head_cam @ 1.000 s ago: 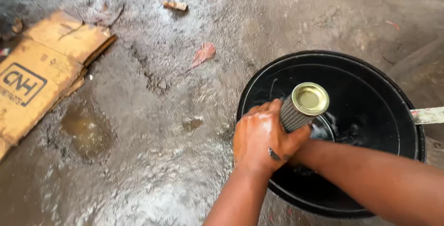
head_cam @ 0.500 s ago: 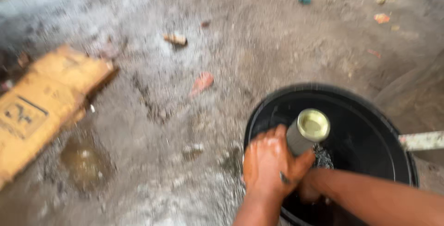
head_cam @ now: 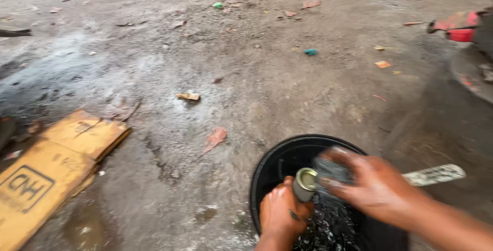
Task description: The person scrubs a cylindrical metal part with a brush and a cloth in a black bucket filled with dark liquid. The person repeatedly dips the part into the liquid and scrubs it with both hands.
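1. Rough concrete ground point(head_cam: 287, 91), wet and strewn with leaves and scraps, lay all around; flattened cardboard point(head_cam: 51, 169) lay at the left.
2. A black basin point(head_cam: 272, 163) of dark liquid sat before me, with a pale flat strip point(head_cam: 436, 175) just beside its right rim.
3. My left hand point(head_cam: 280, 215) was closed around a small metal cylinder point(head_cam: 306, 183), held over the basin.
4. My right hand point(head_cam: 375, 184) was curled over what seemed a dark cloth point(head_cam: 331, 171) pressed against the cylinder; motion blur hid the exact grip.
5. Judged step: washing the cylinder. A firm left-hand hold and full turns under the cloth seemed called for next.
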